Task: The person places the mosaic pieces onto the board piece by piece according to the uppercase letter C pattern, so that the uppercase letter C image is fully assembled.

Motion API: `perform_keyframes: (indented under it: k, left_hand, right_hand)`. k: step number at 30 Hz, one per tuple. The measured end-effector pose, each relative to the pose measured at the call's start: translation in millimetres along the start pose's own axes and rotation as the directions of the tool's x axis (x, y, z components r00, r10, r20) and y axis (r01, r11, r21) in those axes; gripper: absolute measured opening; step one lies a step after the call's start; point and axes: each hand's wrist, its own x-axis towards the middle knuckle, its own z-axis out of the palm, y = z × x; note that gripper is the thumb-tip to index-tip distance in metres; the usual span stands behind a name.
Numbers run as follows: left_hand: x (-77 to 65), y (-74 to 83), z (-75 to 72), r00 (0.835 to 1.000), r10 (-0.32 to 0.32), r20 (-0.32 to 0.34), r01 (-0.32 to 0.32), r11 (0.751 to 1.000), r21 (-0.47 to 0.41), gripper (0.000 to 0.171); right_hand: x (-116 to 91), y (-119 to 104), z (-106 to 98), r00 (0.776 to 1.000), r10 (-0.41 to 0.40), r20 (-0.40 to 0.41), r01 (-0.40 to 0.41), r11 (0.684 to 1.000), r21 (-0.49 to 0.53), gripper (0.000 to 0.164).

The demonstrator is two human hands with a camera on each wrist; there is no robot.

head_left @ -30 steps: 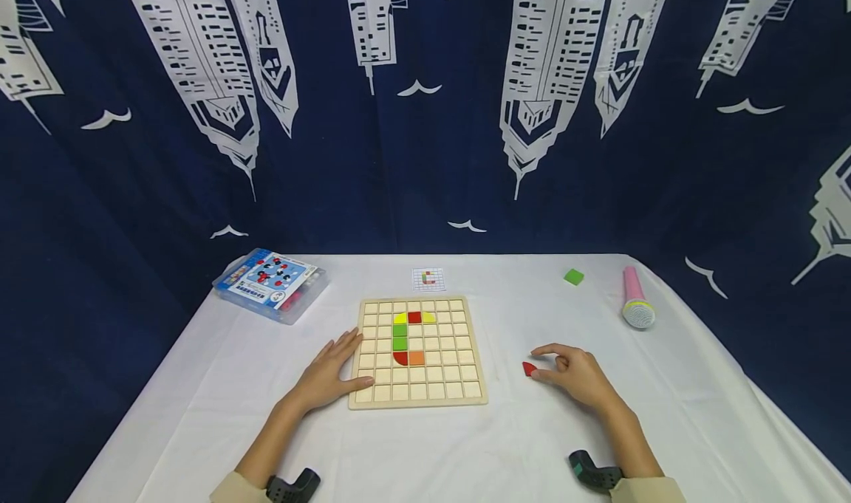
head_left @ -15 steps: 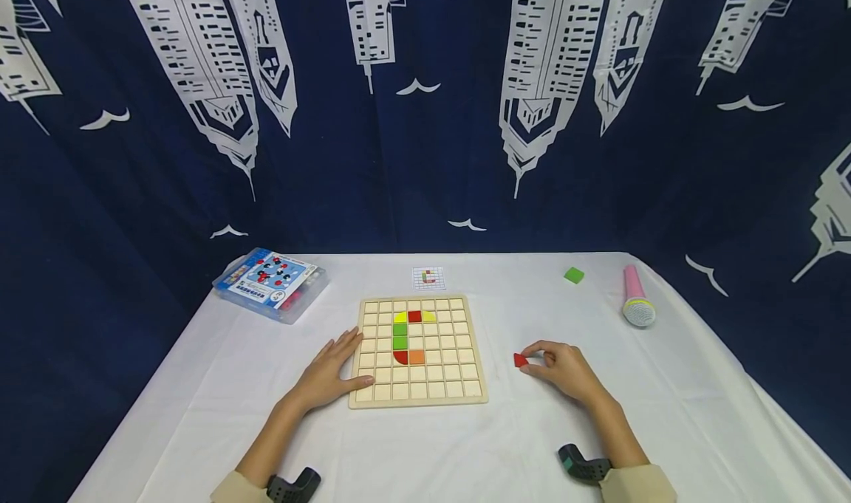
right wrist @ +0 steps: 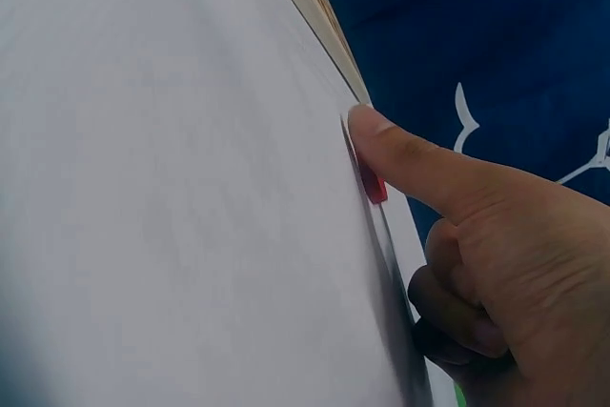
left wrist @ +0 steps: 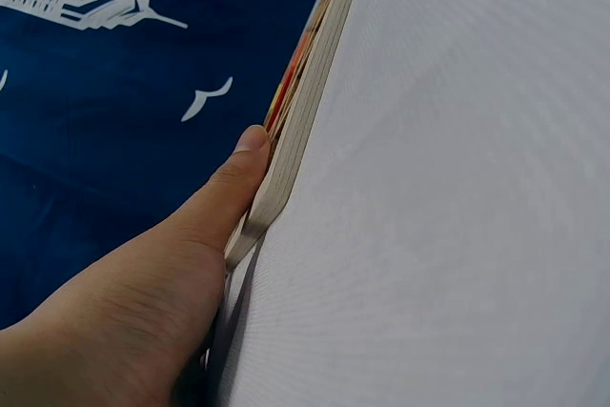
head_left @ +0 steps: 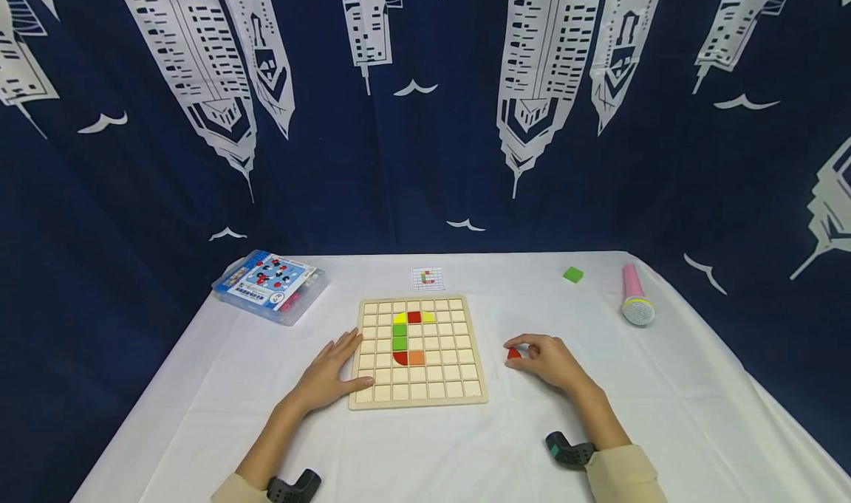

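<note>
A wooden grid board (head_left: 417, 392) lies on the white-covered table. My left hand (head_left: 327, 376) rests at its left edge with fingers fairly straight; in the left wrist view the thumb (left wrist: 250, 140) touches the rim. Several coloured tiles sit in its cells: yellow rounded ones, a red square (head_left: 414, 317), green squares (head_left: 400, 337), a red rounded one (head_left: 400, 357) and an orange square (head_left: 416, 357). To the right of the board, my right hand (head_left: 548, 359) pinches a small red tile (head_left: 513, 354) between thumb and index finger, low over the cloth. Fingers partly hide this tile (right wrist: 378, 190).
Behind the board lies a small pattern card (head_left: 428, 279). A clear plastic box with a blue label (head_left: 271, 285) is at the back left. A loose green tile (head_left: 573, 275) and a pink toy microphone (head_left: 634, 296) lie at the back right.
My right hand has closed its finger and thumb on the red tile and moved left with it, towards the board. My left hand has stayed where it was.
</note>
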Motion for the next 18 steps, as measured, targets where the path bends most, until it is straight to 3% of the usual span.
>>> perform_keyframes:
  k: [10,18]
  left_hand:
    - [-0.5,-0.7,-1.4,1.000,-0.005,0.012,0.005,1.000,0.001,0.093]
    - [-0.3,0.7,-1.0,1.000,-0.010,0.013,0.010,1.000,-0.006,0.093]
  right_hand:
    - [-16,12,-12,0.999,0.043,-0.010,-0.043,0.999,-0.032,0.032]
    - [-14,14,-10,0.999,-0.026,-0.030,0.026,1.000,-0.017,0.024]
